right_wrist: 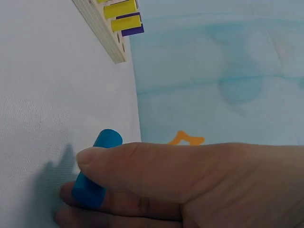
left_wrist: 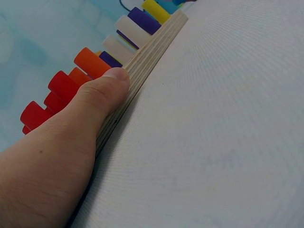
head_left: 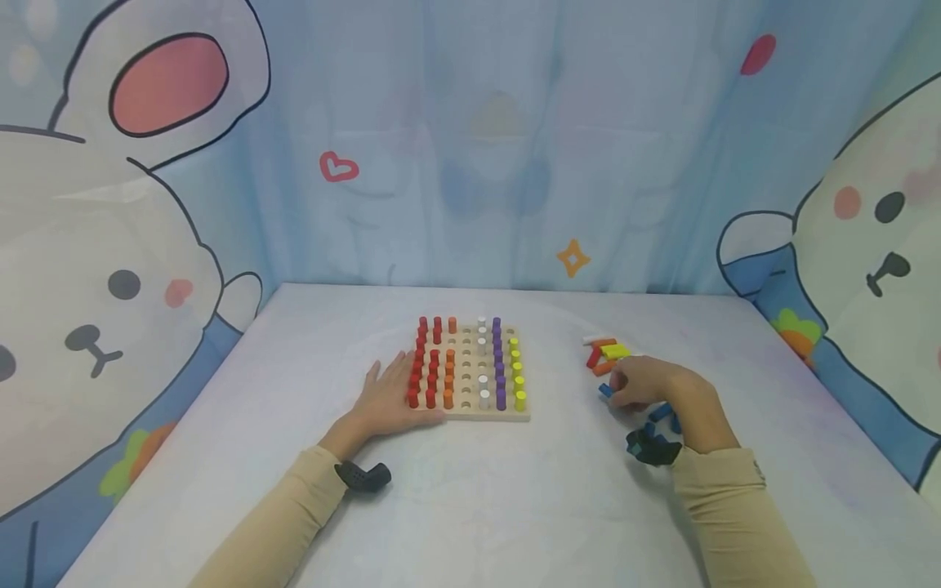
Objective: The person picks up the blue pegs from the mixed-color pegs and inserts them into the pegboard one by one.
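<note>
so the smooth blue cylinder peg (right_wrist: 108,138) is well to the right of the flat, pale wooden pegboard (head_left: 522,416), and it's clamped between the thumb and fingers of the right hand (head_left: 654,380), tilted a bit in the right wrist view. the left hand (head_left: 385,400) is over at the board's left side, fingers straight and spread apart along that edge, with the thumb pressed to the board's front edge. going left to right, the board carries upright red pegs (head_left: 430,398) in two columns, then orange pegs (head_left: 448,398), a column of open holes, white pegs (head_left: 483,398), purple pegs (head_left: 501,398) and yellow pegs (head_left: 520,400), with a few gaps here and there. right of the board, just past the right hand, there's a small heap of white, orange, yellow and red loose pegs (head_left: 616,351), and more loose blue pegs (head_left: 660,412) lie under the right wrist, partly hidden. each wrist wears a small dark device (head_left: 363,478), and both arms are in tan sleeves (head_left: 283,514). white cloth (head_left: 507,506) runs under everything, and behind the board hangs a light blue cartoon curtain (head_left: 470,220).
</note>
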Demonstrator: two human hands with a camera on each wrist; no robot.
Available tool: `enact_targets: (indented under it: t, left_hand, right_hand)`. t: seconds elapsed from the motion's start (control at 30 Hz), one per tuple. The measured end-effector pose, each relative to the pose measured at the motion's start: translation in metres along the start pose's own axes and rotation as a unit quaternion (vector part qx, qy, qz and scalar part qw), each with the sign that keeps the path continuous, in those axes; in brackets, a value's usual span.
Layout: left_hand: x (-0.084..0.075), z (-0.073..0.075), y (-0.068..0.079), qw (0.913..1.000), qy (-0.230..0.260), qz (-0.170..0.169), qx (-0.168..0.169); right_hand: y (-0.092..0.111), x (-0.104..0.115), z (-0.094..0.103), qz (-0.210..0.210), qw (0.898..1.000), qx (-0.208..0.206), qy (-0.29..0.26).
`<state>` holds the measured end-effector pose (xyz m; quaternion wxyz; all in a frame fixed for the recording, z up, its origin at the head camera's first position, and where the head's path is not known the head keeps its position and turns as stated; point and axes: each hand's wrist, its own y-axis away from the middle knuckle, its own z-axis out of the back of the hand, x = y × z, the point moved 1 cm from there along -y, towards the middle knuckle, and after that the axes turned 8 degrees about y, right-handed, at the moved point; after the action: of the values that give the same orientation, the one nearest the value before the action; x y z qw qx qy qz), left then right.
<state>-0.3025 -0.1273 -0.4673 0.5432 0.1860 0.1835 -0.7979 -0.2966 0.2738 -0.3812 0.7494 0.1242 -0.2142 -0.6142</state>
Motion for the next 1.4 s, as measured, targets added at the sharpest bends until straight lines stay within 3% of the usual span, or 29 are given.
enact_targets:
  t: [0.47,0.77,1.17,1.4]
  left_hand:
    - [-0.001,0.000,0.002,0.9999,-0.006,0.006,0.007]
    - [-0.001,-0.001,0.003,0.9999,-0.011,0.005,0.005]
    - [-0.003,0.003,0.004,0.9999,-0.008,0.004,0.006]
    - [-0.005,0.004,0.002,0.9999,-0.010,0.007,0.010]
  right_hand:
    - [-0.005,0.000,0.000,0.030,0.999,-0.033,-0.031]
    - [-0.001,0.006,0.007,0.069,0.995,-0.066,-0.010]
    - [-0.004,0.011,0.011,0.074,0.994,-0.078,0.017]
    - [-0.004,0.012,0.011,0.081,0.991,-0.107,0.020]
